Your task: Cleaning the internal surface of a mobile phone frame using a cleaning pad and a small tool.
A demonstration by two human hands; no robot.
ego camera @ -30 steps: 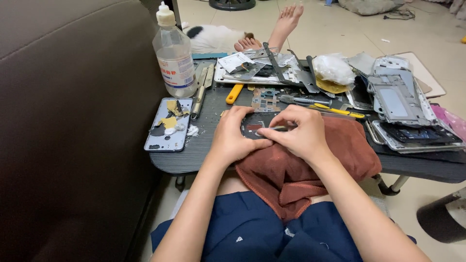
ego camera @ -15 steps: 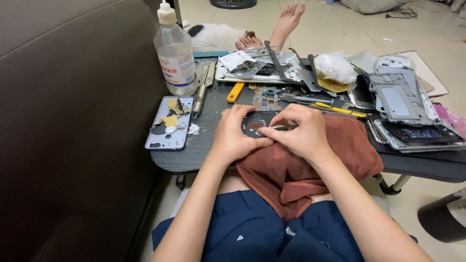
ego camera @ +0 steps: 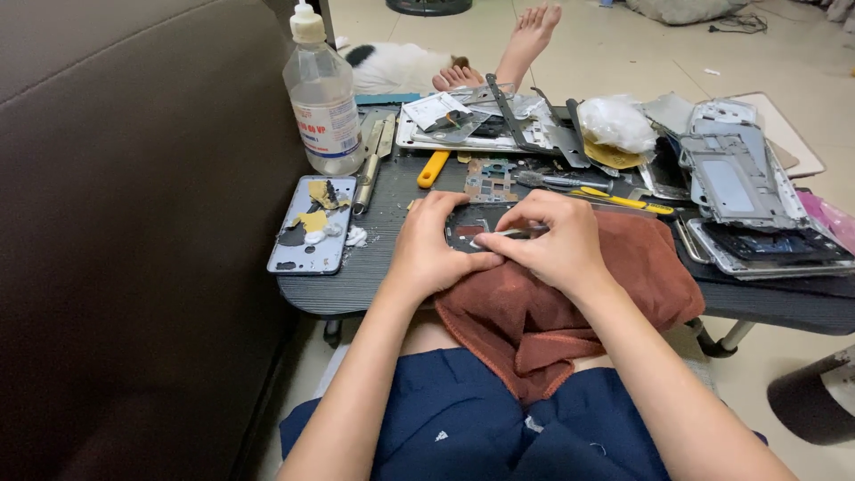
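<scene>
A dark opened phone body (ego camera: 476,224) lies on a rust-brown towel (ego camera: 570,294) at the near edge of a small black table (ego camera: 374,276). My left hand (ego camera: 436,245) clasps the phone's left side. My right hand (ego camera: 552,236) pinches a thin metal tool (ego camera: 509,233) whose tip rests on the phone's inside. Both hands touch each other over the phone, hiding much of it.
A clear plastic bottle (ego camera: 322,93) stands at the table's back left. A phone back cover (ego camera: 312,223) lies at the left. Phone frames (ego camera: 735,183), yellow-handled tools (ego camera: 623,200), an orange pry tool (ego camera: 432,167) and loose parts crowd the back. A dark sofa (ego camera: 134,223) rises on the left. Another person's feet (ego camera: 525,40) rest beyond the table.
The hands have barely shifted on the phone; the right hand's fingers have adjusted slightly around the tool.
</scene>
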